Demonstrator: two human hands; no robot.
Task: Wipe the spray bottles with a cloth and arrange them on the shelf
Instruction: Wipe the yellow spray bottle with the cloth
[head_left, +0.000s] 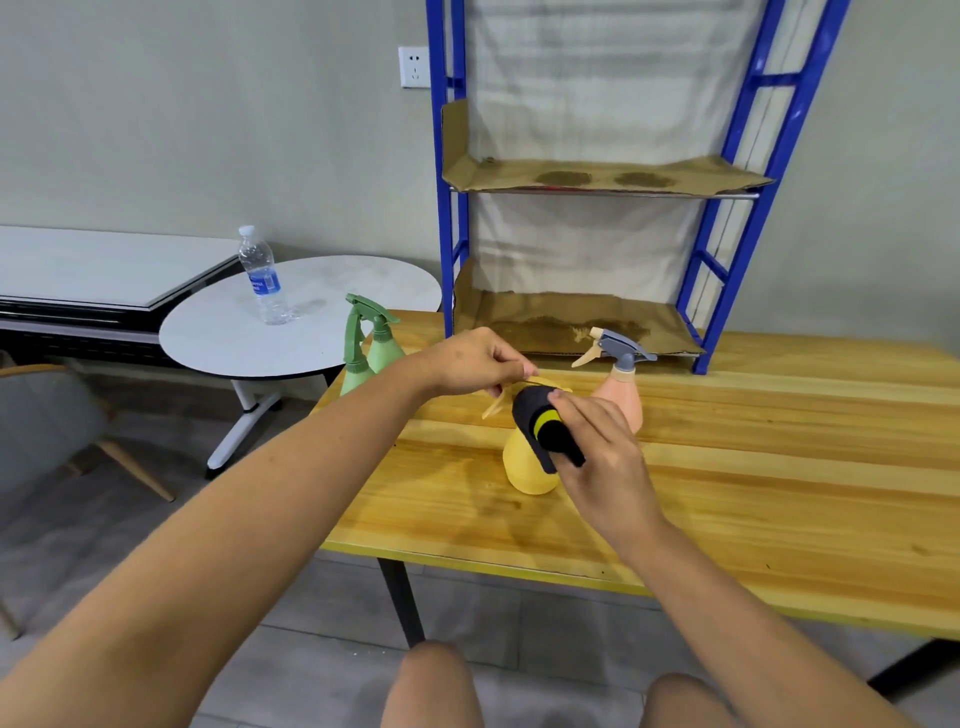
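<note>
While hands (540, 410) wipe yellow bottle (530, 467), shelf (571, 176) holds cardboard (467, 171)

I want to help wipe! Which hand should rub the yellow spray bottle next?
The right hand, probably: it already grips the black-and-yellow cloth against the yellow plastic spray bottle. The left hand is busy pinching the bottle's top, steadying it.
</note>
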